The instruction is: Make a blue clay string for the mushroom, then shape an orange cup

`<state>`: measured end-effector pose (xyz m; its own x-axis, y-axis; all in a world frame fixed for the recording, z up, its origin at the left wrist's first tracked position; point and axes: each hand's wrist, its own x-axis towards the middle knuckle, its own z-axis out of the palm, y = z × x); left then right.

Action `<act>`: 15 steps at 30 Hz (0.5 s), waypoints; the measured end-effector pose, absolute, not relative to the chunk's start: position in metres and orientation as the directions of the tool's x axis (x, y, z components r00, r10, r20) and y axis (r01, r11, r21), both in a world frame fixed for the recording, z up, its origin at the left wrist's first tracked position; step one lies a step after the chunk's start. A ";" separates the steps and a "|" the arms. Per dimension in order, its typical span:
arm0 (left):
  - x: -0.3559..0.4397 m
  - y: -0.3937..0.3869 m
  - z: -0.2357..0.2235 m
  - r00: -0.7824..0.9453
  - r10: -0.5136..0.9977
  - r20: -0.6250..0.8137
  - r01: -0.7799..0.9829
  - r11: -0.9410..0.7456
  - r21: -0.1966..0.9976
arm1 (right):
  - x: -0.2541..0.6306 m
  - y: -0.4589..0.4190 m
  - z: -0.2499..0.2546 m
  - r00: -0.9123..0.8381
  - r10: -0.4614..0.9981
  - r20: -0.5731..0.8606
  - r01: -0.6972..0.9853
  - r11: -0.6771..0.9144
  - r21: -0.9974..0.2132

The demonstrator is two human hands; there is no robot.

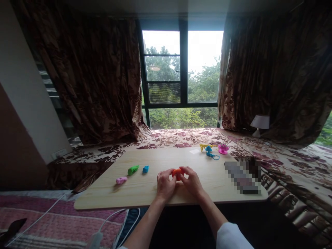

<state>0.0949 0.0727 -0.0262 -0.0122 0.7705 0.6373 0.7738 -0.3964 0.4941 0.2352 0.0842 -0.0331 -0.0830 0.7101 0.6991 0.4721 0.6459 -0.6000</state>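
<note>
Two-handed pinch on my feed: left hand and right hand both gripped the orange piece over the near side of the table. Handling it was the step, I figured; the next move called for even pressure.

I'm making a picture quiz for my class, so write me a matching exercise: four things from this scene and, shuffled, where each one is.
Things
1. Orange piece
2. Green piece
3. Lamp
4. Yellow piece

Places
A. In front of the right-hand curtain
B. Near the far edge of the table
C. Between the fingers of the left hand and right hand
D. On the table's left side, between a pink piece and a blue one

Right pairs: 1-C, 2-D, 3-A, 4-B
</note>
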 end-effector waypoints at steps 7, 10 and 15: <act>0.097 0.071 -0.024 0.040 0.782 0.622 0.770 -0.421 0.479 | 0.235 0.081 -0.030 -0.091 0.715 0.693 0.483 0.641 -0.597; 0.098 0.070 -0.023 0.051 0.789 0.612 0.768 -0.423 0.481 | 0.235 0.079 -0.029 -0.099 0.714 0.693 0.487 0.642 -0.592; 0.096 0.073 -0.027 0.027 0.795 0.606 0.760 -0.410 0.504 | 0.235 0.079 -0.030 -0.121 0.708 0.696 0.483 0.654 -0.582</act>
<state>0.0956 0.0725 -0.0272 0.0268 0.7951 0.6058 0.7602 -0.4097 0.5041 0.2347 0.0794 -0.0295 -0.1206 0.7080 0.6959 0.4826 0.6544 -0.5821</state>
